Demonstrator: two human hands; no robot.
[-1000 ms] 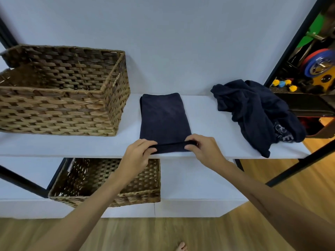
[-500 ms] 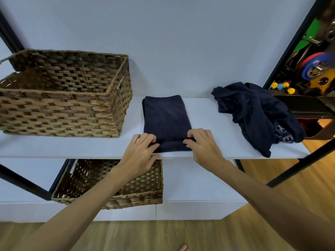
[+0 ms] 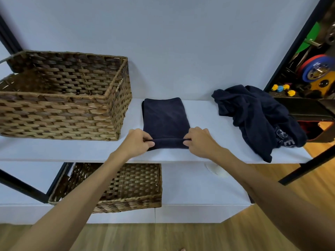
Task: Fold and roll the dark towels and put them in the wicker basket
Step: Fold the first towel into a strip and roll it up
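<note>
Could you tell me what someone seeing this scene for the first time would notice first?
Probably the two hands, left hand and right hand, pinching the rolled near end of a folded dark towel at the middle of the white shelf. Next, the large wicker basket on the shelf's left, and a crumpled dark towel heaped on its right.

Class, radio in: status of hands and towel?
Both hands, left and right, grip folded towel's near roll. Basket empty. Crumpled towel waiting. Nothing blocking.
</note>
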